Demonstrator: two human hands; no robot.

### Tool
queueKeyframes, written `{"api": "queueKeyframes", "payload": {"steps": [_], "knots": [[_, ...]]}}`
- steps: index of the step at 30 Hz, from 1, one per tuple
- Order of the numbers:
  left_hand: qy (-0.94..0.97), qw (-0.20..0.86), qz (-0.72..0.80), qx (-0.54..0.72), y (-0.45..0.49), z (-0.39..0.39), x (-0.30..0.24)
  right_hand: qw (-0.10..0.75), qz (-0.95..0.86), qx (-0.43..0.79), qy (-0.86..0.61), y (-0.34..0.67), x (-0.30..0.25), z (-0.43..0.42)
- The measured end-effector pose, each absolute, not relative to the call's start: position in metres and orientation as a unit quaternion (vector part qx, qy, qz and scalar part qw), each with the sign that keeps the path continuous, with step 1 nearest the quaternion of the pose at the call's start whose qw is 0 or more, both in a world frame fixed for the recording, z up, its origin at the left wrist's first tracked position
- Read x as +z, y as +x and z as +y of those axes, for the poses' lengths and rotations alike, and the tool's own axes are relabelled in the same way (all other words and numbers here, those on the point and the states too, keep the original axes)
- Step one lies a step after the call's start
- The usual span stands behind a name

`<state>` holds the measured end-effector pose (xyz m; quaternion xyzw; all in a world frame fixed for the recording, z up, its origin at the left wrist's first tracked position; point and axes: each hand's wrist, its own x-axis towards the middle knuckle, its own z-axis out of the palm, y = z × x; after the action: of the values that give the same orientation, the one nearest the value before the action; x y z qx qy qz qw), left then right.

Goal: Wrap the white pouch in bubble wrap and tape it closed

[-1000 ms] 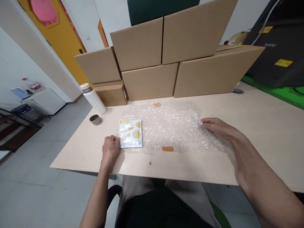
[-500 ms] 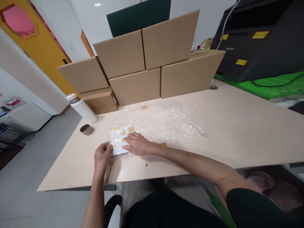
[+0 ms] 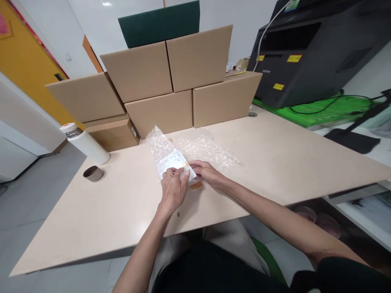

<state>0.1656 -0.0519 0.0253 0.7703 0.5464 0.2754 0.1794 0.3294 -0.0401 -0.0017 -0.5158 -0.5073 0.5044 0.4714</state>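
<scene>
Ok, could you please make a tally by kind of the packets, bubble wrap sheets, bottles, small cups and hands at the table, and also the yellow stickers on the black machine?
Packet: 1
Bubble wrap sheet: 1
Bottle: 1
Small cup: 1
Hands: 2 (left hand, right hand)
Yellow stickers: 3
Total: 9

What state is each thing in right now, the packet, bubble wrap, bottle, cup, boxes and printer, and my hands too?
Packet: touched by both hands; sealed or not, can't tell
Bubble wrap: partly spread out, rumpled
Left hand: fingers on the packet
Right hand: fingers at the packet's right edge
Bottle: upright, white top on
Cup: upright, uncovered
Cardboard boxes: stacked
Printer: on or off, can't tell
</scene>
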Motion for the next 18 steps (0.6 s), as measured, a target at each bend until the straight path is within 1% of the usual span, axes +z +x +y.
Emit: {"api": "queueKeyframes", "payload": {"steps": [2,3,5,7,9,11,13,14,16,18], "knots": [[0.798,0.155,0.543,0.211,0.169,-0.051,0.02,0.479,-0.563,0.369,-0.563,0.343,0.0,-0.04],[0.809,0.151,0.536,0.187,0.168,-0.051,0.018,0.476,-0.601,0.314,-0.56,0.345,0.001,-0.039],[0.813,0.146,0.532,0.187,0.162,-0.052,0.016,0.44,-0.689,0.257,-0.515,0.34,0.003,-0.036],[0.782,0.128,0.565,0.231,0.149,-0.052,0.014,0.376,-0.758,0.232,-0.479,0.325,0.003,-0.032],[0.716,0.144,0.616,0.296,0.133,-0.053,0.012,0.317,-0.794,0.201,-0.477,0.31,0.003,-0.028],[0.644,0.251,0.632,0.351,0.119,-0.055,0.011,0.295,-0.8,0.182,-0.489,0.302,0.005,-0.026],[0.591,0.356,0.606,0.396,0.113,-0.058,0.015,0.307,-0.789,0.205,-0.492,0.303,0.008,-0.027],[0.58,0.378,0.588,0.418,0.115,-0.061,0.019,0.322,-0.777,0.233,-0.488,0.307,0.01,-0.028],[0.595,0.37,0.547,0.458,0.129,-0.064,0.031,0.372,-0.733,0.317,-0.472,0.317,0.014,-0.03],[0.635,0.35,0.495,0.479,0.152,-0.064,0.042,0.442,-0.654,0.421,-0.447,0.33,0.015,-0.031]]}}
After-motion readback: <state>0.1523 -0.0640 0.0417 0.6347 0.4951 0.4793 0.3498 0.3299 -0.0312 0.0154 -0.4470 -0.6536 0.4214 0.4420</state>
